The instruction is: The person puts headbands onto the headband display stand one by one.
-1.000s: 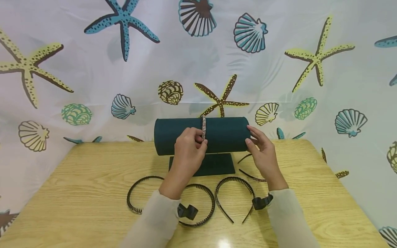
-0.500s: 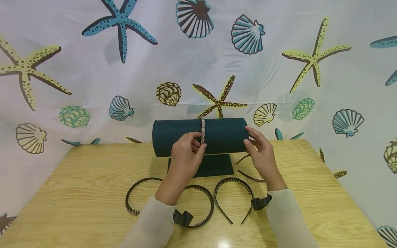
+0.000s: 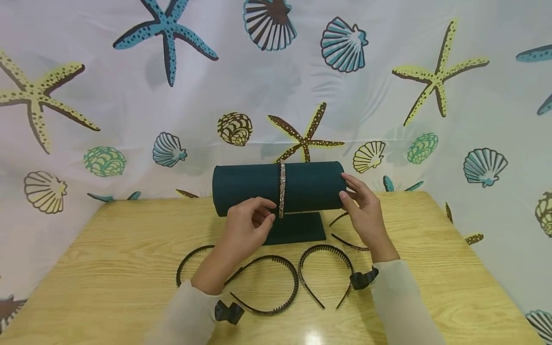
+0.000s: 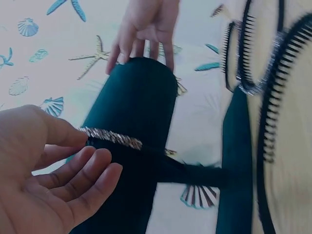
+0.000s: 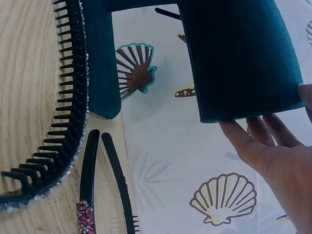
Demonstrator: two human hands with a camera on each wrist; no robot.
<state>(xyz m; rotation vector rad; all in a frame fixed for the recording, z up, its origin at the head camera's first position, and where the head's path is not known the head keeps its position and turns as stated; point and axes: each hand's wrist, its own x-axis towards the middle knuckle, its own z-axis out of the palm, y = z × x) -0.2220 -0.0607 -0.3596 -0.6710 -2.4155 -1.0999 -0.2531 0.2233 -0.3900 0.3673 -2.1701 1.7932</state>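
- Headband [image 3: 282, 189], set with glittering beads, sits over the roll [image 3: 319, 184] about midway along it; its front end reaches just past the roll's lower edge.
- Left hand [image 3: 246, 223] is half open just beside the headband, fingers loosely bent, thumb and forefinger apart. From the head view a slight gap separates fingertips and beads, and nothing is held; in the left wrist view the fingers overlap the beads' near end, and contact cannot be judged from there.
- Right hand [image 3: 364, 211] is mostly open at the roll's right end, holding nothing in a closed grip; thumb and fairly straight, spread fingers touch the rim.
- Dark teal and lying lengthwise, the roll is raised above its flat base [image 3: 297, 229] on a neck seen in the left wrist view.
- Four more bands lie on the wooden table [image 3: 116, 249]: the left band [image 3: 178, 278], partly behind the left arm; the middle band [image 3: 296, 282]; the third band [image 3: 326, 247], tips toward the person; and the far band [image 5: 87, 217], with red and silver beads, partly behind the right hand.
- Pale sleeves [image 3: 401, 302] cover both forearms; black wrist cameras [image 3: 229, 313] sit at the cuffs.
- Behind hangs a white cloth [image 3: 379, 28] printed with starfish and shells.
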